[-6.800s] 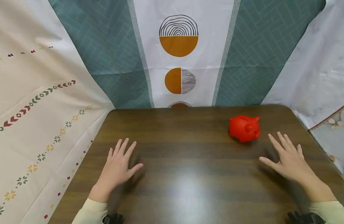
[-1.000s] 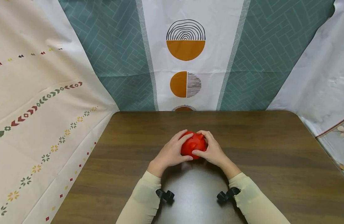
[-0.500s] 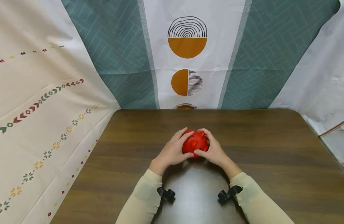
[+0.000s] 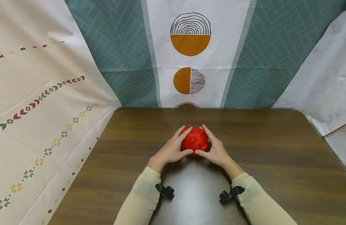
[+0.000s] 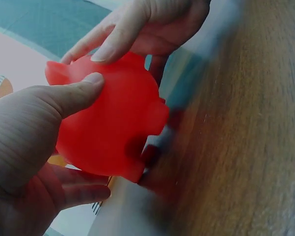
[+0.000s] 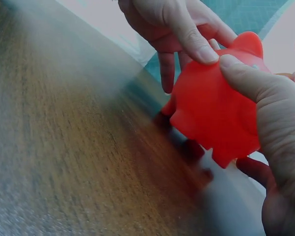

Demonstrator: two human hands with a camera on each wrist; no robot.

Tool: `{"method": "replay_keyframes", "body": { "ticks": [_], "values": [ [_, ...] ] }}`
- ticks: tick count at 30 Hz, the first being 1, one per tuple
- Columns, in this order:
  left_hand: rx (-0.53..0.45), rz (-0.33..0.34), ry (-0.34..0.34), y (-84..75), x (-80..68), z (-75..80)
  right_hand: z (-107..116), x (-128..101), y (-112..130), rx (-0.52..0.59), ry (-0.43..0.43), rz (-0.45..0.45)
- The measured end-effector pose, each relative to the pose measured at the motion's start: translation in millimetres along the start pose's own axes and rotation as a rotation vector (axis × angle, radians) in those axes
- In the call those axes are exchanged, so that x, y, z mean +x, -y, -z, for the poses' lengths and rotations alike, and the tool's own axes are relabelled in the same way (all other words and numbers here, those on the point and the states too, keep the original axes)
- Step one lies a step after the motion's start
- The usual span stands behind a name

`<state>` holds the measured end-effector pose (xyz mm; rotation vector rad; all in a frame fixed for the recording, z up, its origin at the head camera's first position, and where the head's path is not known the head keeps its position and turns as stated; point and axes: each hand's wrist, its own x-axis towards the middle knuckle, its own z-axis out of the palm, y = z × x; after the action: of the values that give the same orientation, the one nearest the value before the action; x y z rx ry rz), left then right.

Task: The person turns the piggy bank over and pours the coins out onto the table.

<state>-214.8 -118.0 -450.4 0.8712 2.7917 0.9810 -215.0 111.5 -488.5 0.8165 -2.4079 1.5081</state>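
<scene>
A red piggy bank [image 4: 194, 141] is at the middle of the table, its face turned toward the near right in the head view. My left hand [image 4: 173, 149] holds its left side, thumb in front and fingers reaching round the back. From the other side my right hand [image 4: 216, 152] holds it in the same way. Both thumb tips meet near each other on the red surface [image 5: 108, 118] in the left wrist view. In the right wrist view the feet [image 6: 223, 157] are just above or on the wood; I cannot tell which. Most fingertips are hidden behind the bank.
The brown wooden table [image 4: 128, 150] reaches back to a teal and white patterned cloth [image 4: 128, 62]. Cream cloth [image 4: 49, 109] hangs along the left side and pale cloth [image 4: 325, 84] along the right. Black wrist cameras [image 4: 165, 191] are strapped to both sleeves.
From the table's far right, the piggy bank has come to the middle, and both hands have moved in from the sides onto it. In the last second, my right fingers have straightened somewhat.
</scene>
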Motion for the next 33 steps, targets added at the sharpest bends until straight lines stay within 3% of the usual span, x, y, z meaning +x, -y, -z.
{"method": "replay_keyframes", "body": {
  "ticks": [10, 33],
  "values": [
    [-0.040, -0.067, -0.056, -2.1, 1.3, 1.6, 5.8, 2.5, 9.5, -0.069, -0.038, 0.019],
    [-0.162, -0.029, -0.048, 0.1, 0.7, 2.0, 2.5, -0.5, 14.6, -0.074, -0.114, 0.029]
  ]
}}
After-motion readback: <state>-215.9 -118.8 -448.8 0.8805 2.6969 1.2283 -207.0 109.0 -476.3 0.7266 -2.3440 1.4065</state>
